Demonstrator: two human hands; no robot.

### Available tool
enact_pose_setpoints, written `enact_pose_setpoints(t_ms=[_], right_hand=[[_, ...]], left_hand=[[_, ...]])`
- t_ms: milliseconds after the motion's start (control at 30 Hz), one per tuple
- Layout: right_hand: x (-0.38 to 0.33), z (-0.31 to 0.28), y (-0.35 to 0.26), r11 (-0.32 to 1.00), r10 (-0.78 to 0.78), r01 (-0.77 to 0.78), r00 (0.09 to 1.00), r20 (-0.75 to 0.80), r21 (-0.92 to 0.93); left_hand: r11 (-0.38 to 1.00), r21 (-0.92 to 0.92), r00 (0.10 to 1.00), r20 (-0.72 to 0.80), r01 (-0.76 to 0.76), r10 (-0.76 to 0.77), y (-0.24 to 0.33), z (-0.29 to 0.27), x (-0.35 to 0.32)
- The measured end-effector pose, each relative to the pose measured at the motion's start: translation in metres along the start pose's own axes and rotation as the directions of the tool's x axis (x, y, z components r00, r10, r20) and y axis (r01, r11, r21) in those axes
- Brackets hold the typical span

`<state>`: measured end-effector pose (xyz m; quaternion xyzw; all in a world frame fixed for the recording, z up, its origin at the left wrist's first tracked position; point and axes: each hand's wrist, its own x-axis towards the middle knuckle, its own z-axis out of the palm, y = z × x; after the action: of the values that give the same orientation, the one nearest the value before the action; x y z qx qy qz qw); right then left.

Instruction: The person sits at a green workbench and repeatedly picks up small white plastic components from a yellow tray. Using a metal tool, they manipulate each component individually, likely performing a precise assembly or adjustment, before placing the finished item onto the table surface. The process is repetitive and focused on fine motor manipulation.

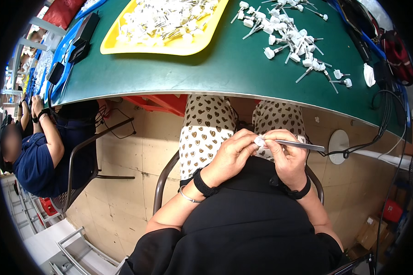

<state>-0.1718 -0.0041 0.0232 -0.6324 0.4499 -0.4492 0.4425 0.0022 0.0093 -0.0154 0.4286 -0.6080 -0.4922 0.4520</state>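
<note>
Over my lap, my left hand [234, 155] is closed in a pinch on a small white plastic part [259, 140]. My right hand [287, 158] meets it there, its thumb and forefinger at the part's right side. That hand also grips a slim grey metal tool [304, 145], whose blunt end sticks out to the right; its other end is hidden among the fingers. Beyond the table edge, similar white parts with thin stems lie in a loose heap [299, 42] at the right. More of them fill a yellow tray [157, 48].
The green table [170, 75] runs across in front of my knees. At its right lie cables [384, 123] and a small white object [369, 75]. A black box [84, 36] and a blue tray [67, 57] stand at the left. A seated co-worker [39, 151] works farther left.
</note>
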Motion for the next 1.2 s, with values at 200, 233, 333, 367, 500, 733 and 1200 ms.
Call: enact_pose_setpoints(t_ms=[200,233,333,367,500,733,1200], right_hand=[[0.003,-0.001,-0.007,0.999,0.013,-0.011,0.999,0.034,-0.052],[0.004,-0.001,-0.009,0.998,0.009,-0.006,0.999,0.05,-0.066],[0.006,-0.003,-0.012,0.995,0.009,0.0,0.996,0.086,-0.1],[0.006,-0.003,-0.012,0.994,0.015,-0.005,0.996,0.09,-0.107],[0.0,-0.003,-0.004,0.998,0.06,-0.061,0.998,0.02,0.022],[-0.001,-0.005,-0.008,0.997,-0.053,0.052,0.999,-0.013,-0.059],[-0.003,-0.003,-0.002,0.999,-0.018,0.018,1.0,0.011,-0.033]], left_hand=[[0.999,0.033,1.0,-0.017,0.009,-0.009,0.001,0.002,-0.002],[0.999,0.038,1.0,-0.021,0.009,-0.008,0.002,0.002,-0.002],[0.99,0.13,0.999,-0.013,-0.049,0.051,0.001,0.0,-0.002],[0.989,0.133,0.998,-0.012,-0.064,0.066,0.0,0.0,-0.001],[0.995,0.078,0.998,-0.007,-0.067,0.068,-0.004,0.001,0.0],[0.998,0.034,0.999,0.011,-0.045,0.044,-0.004,0.001,-0.001],[0.994,0.081,0.997,0.017,-0.076,0.075,-0.002,0.001,-0.001]])
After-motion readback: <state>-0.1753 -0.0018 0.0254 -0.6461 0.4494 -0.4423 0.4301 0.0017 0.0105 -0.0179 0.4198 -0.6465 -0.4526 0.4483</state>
